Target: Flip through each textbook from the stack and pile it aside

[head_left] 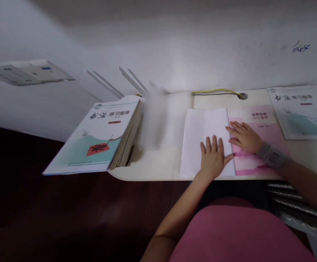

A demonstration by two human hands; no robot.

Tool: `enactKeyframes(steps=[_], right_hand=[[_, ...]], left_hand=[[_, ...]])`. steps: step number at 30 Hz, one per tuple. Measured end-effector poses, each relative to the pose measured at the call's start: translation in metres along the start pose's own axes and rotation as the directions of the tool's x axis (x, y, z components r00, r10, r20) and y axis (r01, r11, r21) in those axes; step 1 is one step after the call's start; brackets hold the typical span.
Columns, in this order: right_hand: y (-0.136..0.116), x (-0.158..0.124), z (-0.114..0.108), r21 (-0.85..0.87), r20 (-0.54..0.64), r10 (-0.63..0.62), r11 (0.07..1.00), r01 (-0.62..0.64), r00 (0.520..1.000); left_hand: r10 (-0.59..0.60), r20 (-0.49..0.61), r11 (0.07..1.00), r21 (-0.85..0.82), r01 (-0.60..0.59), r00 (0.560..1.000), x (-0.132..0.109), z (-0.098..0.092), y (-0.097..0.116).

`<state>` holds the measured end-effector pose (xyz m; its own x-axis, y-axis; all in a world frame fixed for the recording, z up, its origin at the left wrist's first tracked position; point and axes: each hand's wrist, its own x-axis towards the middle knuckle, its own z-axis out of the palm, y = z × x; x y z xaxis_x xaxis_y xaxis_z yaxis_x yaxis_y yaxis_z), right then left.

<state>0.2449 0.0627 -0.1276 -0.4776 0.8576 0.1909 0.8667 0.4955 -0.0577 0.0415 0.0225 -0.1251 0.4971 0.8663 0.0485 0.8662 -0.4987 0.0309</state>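
Observation:
My left hand (213,156) lies flat with fingers spread on a white sheet of paper (203,123). The sheet's right edge meets a pink book (269,145) with Chinese print on its cover. My right hand (244,136), with a grey band at the wrist, rests palm down across the pink cover. Its fingertips reach the edge of the white sheet, and they are stretched out. Whether the sheet is loose or part of the book's cover, I cannot tell.
At the left end of the white desk (136,174) stands a stack of books (100,134), overhanging the edge. Another teal-and-white book (305,112) lies at right. A yellow cable (215,90) runs into a hole by the wall. Something pale and blurred (155,123) is beside the stack.

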Motion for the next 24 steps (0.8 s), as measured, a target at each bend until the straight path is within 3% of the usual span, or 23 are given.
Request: enactKeyframes(steps=[9, 24], right_hand=[[-0.002, 0.001, -0.003, -0.02, 0.009, 0.006, 1.0, -0.006, 1.0], [0.0, 0.002, 0.002, 0.003, 0.0, 0.017, 1.0, -0.017, 1.0]], left_hand=[[0.001, -0.036, 1.0, 0.0, -0.001, 0.999, -0.002, 0.006, -0.003], [-0.011, -0.032, 1.0, 0.015, 0.011, 0.999, -0.002, -0.004, 0.005]])
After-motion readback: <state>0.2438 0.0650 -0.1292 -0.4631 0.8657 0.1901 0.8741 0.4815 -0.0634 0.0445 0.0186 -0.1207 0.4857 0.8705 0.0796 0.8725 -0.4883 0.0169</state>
